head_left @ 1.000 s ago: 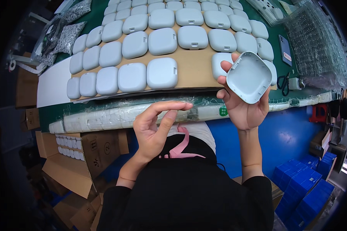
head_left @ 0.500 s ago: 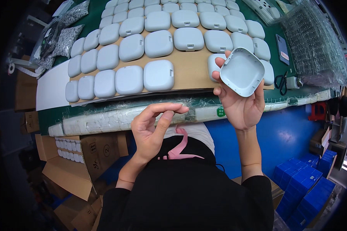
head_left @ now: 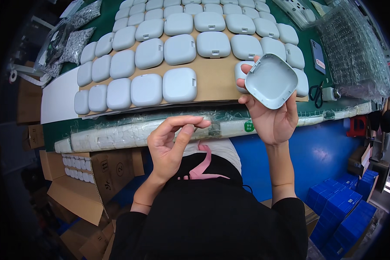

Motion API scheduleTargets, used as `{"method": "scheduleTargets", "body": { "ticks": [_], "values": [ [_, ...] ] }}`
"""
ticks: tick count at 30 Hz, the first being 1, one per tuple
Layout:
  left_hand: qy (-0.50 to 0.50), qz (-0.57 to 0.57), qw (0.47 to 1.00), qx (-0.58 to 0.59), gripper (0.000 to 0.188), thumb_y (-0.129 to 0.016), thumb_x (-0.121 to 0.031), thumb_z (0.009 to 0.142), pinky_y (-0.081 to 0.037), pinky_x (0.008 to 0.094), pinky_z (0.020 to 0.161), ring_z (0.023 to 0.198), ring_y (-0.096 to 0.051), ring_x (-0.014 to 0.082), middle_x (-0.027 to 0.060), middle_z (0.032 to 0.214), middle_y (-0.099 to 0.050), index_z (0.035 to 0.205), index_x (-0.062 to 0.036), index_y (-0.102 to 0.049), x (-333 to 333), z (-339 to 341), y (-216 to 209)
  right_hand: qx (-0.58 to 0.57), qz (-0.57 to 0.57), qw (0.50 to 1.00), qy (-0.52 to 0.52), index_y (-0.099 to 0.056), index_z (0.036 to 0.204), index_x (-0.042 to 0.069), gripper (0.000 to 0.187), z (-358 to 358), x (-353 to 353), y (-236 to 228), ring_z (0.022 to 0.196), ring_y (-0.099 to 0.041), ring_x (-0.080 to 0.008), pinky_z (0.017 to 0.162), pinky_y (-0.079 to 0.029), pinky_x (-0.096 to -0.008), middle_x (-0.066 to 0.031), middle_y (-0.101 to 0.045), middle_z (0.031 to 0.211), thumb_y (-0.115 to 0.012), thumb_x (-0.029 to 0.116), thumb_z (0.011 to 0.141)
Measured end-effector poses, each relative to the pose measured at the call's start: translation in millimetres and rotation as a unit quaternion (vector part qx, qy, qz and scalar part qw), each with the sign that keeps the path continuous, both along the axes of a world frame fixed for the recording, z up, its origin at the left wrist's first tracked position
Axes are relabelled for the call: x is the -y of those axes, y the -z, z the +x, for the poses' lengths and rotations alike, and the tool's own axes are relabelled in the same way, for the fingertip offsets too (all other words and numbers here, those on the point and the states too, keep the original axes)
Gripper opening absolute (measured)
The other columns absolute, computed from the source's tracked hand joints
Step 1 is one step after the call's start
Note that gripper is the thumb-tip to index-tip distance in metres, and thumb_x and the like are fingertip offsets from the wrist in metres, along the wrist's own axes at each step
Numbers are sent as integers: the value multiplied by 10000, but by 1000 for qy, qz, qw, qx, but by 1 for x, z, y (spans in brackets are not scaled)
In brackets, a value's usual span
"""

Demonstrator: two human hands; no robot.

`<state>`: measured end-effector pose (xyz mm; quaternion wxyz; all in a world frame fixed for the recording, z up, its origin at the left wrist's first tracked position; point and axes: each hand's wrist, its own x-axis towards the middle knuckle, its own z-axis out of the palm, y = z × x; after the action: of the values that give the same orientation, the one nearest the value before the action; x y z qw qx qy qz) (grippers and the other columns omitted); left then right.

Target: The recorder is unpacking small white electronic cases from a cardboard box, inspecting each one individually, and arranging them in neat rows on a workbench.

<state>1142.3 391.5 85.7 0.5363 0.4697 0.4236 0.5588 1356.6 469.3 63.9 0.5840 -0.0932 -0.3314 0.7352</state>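
In my right hand (head_left: 271, 123) is a light grey plastic housing shell (head_left: 271, 82), square with rounded corners. Its hollow inside faces me, with small clips along the rim; my fingers wrap behind its left and right edges. My left hand (head_left: 169, 141) is in front of the table edge, fingers extended and slightly bent, the thumb beneath them. I see nothing in it. Rows of similar housing shells (head_left: 180, 84) lie outer side up on brown cardboard (head_left: 216, 78), many with a small slot on one side. Part of the nearest row at right is hidden behind my right hand.
A phone (head_left: 317, 56), black scissors (head_left: 316, 95) and a stack of clear plastic trays (head_left: 351, 52) occupy the right side. Bags of small parts (head_left: 76, 45) lie at the far left. An open carton (head_left: 110, 173) stands lower left, blue boxes (head_left: 338, 208) lower right.
The shell in my right hand has turned and tilted slightly, its left edge shifting a little left. My left hand is nearly still.
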Motion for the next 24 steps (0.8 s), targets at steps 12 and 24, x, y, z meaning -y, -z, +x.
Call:
{"method": "scheduleTargets", "body": {
  "ticks": [12,24],
  "values": [
    [-19,-22,1000,3,187,-536,-33,956,-511,285,909,973,-671,200,148,1004,-698,1111,26,-624,15,-20,15,662,454,561,204,-583,1286,43,584,-12,-29,-41,1097,-565,-243,1062,-390,-434,-105,-582,1274,-759,192,750],
    [-30,-21,999,11,193,-535,-37,957,-514,283,901,974,-671,200,146,1001,-698,1116,26,-625,20,-38,21,680,459,537,197,-582,1245,39,581,-39,-28,-40,1044,-508,-259,978,-378,-402,-84,-572,1195,-765,284,750]
  ]
}}
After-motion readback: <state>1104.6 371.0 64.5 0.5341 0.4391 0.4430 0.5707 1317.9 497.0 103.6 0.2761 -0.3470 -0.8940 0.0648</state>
